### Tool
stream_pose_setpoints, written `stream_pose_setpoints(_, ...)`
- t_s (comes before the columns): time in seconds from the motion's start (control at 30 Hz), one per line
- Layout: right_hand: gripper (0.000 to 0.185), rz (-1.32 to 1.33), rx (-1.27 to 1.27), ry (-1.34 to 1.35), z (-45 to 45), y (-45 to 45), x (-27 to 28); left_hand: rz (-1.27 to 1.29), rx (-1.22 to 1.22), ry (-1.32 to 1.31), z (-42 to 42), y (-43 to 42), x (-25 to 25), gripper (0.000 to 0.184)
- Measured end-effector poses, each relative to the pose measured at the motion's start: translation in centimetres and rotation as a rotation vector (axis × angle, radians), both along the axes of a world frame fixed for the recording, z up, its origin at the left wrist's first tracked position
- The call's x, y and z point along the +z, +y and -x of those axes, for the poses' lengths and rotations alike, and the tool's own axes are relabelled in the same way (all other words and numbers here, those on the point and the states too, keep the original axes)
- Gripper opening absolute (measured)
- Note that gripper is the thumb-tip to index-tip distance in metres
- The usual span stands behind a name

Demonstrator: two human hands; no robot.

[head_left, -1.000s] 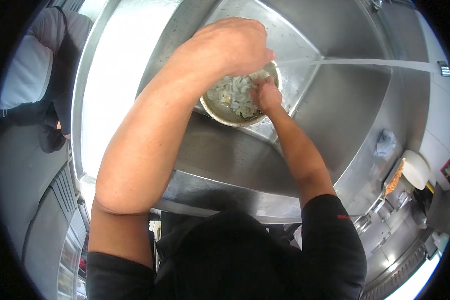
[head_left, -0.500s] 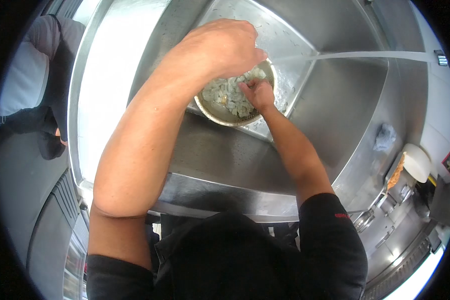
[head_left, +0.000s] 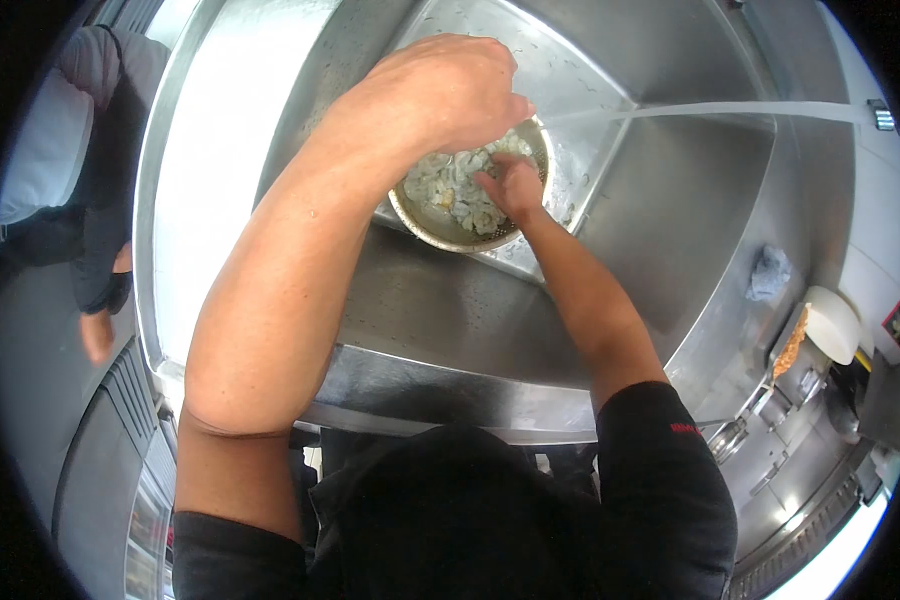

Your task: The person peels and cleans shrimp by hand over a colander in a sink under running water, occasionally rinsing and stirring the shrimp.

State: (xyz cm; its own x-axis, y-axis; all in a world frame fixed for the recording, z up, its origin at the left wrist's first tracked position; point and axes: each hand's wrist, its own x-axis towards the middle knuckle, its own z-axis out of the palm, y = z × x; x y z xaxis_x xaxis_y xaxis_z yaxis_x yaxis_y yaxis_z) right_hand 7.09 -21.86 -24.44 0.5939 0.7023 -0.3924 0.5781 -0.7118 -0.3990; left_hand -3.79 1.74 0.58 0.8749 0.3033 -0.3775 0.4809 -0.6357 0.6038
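A round metal colander (head_left: 438, 236) stands in the steel sink, holding a heap of pale, translucent pieces (head_left: 460, 190) that look like peeled shrimp. My left hand (head_left: 455, 88) is over the colander's far left side, back up, with its fingers curled under. Whatever those fingers hold, if anything, is hidden. At the colander's right side, my right hand (head_left: 517, 188) reaches in over the pieces, thumb and fingers apart, with the fingertips touching or just above the heap. A stream of water (head_left: 710, 110) runs from the tap (head_left: 881, 115) towards the colander.
Steel sink walls (head_left: 690, 240) surround the colander, with the front rim (head_left: 450, 390) close to my body. On the right are a grey-blue cloth (head_left: 770, 273) and a white bowl (head_left: 832, 325). Another person (head_left: 60, 150) stands at the left beyond the sink edge.
The fingers of my right hand have spread away from the thumb over the pieces. My left hand has barely moved. The other person's hand at the left has swung down into view.
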Motion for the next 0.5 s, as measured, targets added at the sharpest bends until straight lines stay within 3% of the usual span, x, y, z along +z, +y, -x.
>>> stream_pose_setpoints(0.27,0.039,-0.043,-0.061,0.198,-0.2,0.4,-0.9,-0.022,0.004,-0.015,0.0,-0.2,0.0,0.041)
stream_pose_setpoints(0.5,0.042,-0.080,-0.032,0.153,-0.1,-0.2,-0.8,-0.030,0.017,0.014,0.0,-0.4,0.0,0.041)
